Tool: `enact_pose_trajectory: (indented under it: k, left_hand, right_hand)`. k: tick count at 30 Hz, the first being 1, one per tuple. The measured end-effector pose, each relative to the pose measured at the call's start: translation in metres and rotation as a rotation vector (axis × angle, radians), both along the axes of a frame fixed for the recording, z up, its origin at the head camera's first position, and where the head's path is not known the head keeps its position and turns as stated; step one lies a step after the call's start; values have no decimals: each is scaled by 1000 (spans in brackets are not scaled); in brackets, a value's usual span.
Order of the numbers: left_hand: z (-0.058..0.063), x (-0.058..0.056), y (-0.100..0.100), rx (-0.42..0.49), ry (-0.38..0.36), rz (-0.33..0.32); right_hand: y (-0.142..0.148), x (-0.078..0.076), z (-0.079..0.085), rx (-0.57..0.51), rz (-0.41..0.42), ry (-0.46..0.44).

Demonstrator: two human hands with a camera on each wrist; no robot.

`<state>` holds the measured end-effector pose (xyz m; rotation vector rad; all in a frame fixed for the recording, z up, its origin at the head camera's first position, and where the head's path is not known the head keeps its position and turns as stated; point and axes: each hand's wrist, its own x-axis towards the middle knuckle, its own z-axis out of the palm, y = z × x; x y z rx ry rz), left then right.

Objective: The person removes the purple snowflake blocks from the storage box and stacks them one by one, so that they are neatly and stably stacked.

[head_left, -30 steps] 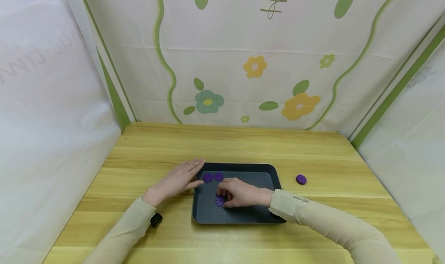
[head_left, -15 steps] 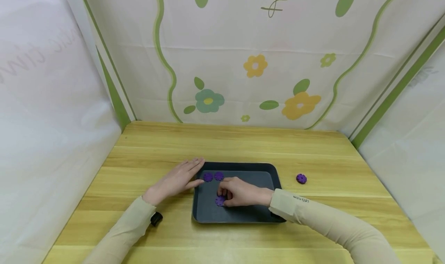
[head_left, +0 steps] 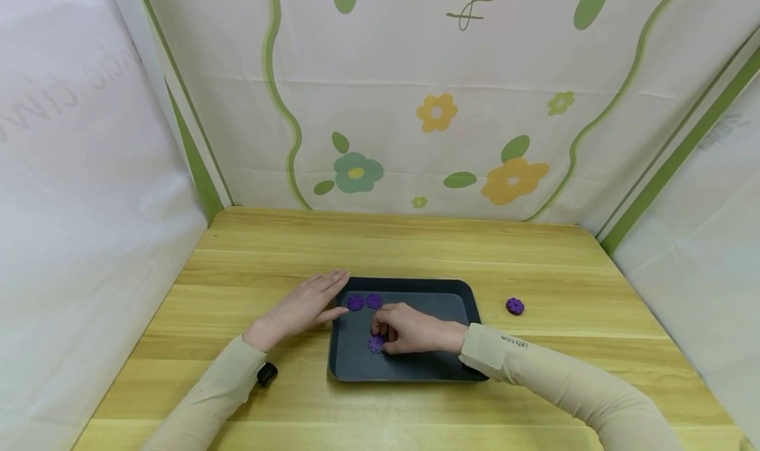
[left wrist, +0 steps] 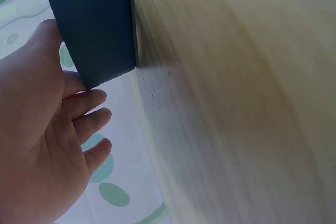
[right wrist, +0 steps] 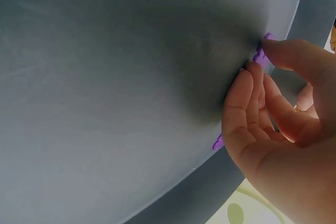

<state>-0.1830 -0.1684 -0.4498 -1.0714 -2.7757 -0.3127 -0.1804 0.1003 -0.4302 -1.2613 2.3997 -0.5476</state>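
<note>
A dark grey rectangular tray [head_left: 356, 366] lies on the wooden table. My left hand [head_left: 301, 307] rests at its far left corner, fingers extended and thumb touching the left rim; the left wrist view shows the fingertips beside the tray's outer wall [left wrist: 97, 30]. Over the tray, my right hand [head_left: 411, 330] pinches the edge of a purple notched disc [head_left: 375, 345] between thumb and fingers, close over the tray floor. The right wrist view has that disc [right wrist: 261, 57] at the fingertips. Two similar purple discs [head_left: 355, 303] [head_left: 374, 301] lie side by side near the tray's far left corner.
Right of the tray, a purple notched piece [head_left: 514, 306] lies on the table [head_left: 564, 345], looking thicker than the discs in the tray. White flower-printed fabric [head_left: 392, 108] encloses the table at the back and both sides. A small black object [head_left: 267, 374] shows at the left wrist.
</note>
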Motion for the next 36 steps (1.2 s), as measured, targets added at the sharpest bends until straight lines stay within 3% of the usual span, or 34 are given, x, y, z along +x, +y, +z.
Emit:
enact_pose_trajectory:
  k: [36]
  left_hand:
    - [-2, 0, -1, 23, 54, -17]
  right_hand:
    - [1, 0, -5, -13, 5, 24]
